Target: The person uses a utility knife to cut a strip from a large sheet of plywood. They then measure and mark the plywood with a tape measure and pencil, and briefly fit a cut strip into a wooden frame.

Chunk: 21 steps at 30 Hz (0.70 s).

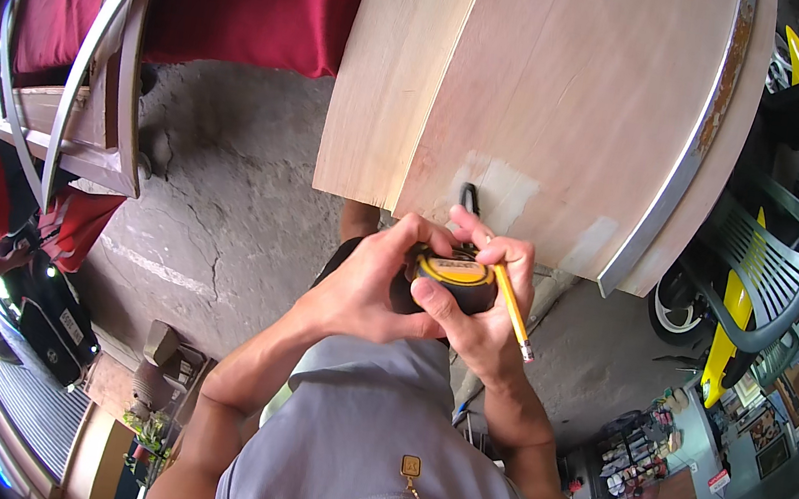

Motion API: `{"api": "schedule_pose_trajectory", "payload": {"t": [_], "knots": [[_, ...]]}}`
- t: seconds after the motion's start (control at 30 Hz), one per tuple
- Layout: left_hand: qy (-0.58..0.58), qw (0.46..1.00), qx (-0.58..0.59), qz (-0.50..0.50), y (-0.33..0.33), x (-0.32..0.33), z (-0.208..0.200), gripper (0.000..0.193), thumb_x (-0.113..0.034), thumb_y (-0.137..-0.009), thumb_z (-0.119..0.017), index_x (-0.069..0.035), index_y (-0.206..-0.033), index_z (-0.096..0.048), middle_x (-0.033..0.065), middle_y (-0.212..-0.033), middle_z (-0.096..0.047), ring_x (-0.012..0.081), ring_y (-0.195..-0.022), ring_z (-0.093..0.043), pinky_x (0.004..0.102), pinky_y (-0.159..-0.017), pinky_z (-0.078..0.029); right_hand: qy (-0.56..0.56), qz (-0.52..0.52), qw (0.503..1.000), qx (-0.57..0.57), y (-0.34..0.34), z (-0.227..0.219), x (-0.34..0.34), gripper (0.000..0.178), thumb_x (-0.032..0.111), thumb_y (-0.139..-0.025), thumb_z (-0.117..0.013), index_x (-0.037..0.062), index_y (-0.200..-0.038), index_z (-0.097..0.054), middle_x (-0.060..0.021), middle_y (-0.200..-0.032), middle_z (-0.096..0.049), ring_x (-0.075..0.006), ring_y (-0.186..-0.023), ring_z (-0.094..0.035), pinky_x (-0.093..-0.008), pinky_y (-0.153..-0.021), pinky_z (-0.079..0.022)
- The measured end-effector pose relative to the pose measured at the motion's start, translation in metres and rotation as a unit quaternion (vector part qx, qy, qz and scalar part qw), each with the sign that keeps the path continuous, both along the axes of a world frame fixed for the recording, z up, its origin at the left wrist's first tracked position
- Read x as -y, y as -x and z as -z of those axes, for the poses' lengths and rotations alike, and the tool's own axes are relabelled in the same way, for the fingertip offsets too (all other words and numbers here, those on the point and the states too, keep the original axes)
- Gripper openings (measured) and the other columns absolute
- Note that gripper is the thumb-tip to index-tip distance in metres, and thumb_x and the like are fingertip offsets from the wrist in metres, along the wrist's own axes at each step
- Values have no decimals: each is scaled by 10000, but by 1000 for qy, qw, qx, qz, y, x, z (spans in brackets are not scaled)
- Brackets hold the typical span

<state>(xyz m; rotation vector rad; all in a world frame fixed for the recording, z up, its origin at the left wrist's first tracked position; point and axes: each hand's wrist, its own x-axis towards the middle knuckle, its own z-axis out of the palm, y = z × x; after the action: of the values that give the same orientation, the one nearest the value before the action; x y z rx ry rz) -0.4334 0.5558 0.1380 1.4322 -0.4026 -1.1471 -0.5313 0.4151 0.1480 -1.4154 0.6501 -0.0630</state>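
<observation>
Both hands cupped a yellow-and-black tape measure (454, 277) just before the plywood panel's (561, 99) near edge: left hand (369, 286) wrapped round its case, right hand (483, 306) curled behind, pinching a yellow pencil (515, 315). It looked compact, rigid, fairly light, best gripped by its body; fingers hid most of it, the blade unseen

tape measure (457, 275) between both hands | pencil (513, 314) in right hand (488, 307) | wooden panel (541, 97) just ahead

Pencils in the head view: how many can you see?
1. A yellow pencil sits in the right hand, slanting down past the tape measure that both hands hold. Others may be hidden behind the hands.
</observation>
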Motion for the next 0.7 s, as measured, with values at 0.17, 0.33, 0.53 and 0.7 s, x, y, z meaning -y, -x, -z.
{"api": "schedule_pose_trajectory", "payload": {"t": [0.17, 0.33, 0.53, 0.7], "knots": [[-8, 994, -101, -50, -10, -3, -7, 721, -229, -691, -950, 40, -1251, -584, 96, -1042, -635, 186, -932, -681, 333, -837, -575, 46, -2, 997, 54, -10, 1, 10, 604, 199, -743, -913, 56, -1046, -411, -359, -1222, -612, -309, -1118, -648, -421, -906, -548], [-74, 982, -176, -2, -57, -14, -11, 539, -203, -786, -890, 34, -1203, -645, 42, -999, -662, 111, -885, -622, 269, -782, -492, 113, -23, 992, 41, -16, -5, 46, 578, 139, -700, -908, 72, -1020, -432, -274, -1150, -645, -269, -1084, -624, -392, -867, -543], [-202, 905, 367, -67, -115, -20, 14, 214, -214, -853, -811, -24, -856, -713, 26, -745, -558, 122, -669, -537, 294, -615, -443, 323, 109, 939, -32, -28, 7, 141, 395, 90, -816, -823, 85, -976, -462, -182, -1144, -688, -172, -973, -576, -359, -886, -512], [-199, 879, 432, -43, -124, -11, 30, 274, -222, -842, -816, 5, -804, -668, 59, -734, -571, 157, -639, -572, 303, -608, -479, 412, 83, 903, -88, -23, 14, 145, 416, 139, -807, -843, 56, -976, -471, -155, -1114, -693, -223, -879, -648, -382, -776, -546]]}}
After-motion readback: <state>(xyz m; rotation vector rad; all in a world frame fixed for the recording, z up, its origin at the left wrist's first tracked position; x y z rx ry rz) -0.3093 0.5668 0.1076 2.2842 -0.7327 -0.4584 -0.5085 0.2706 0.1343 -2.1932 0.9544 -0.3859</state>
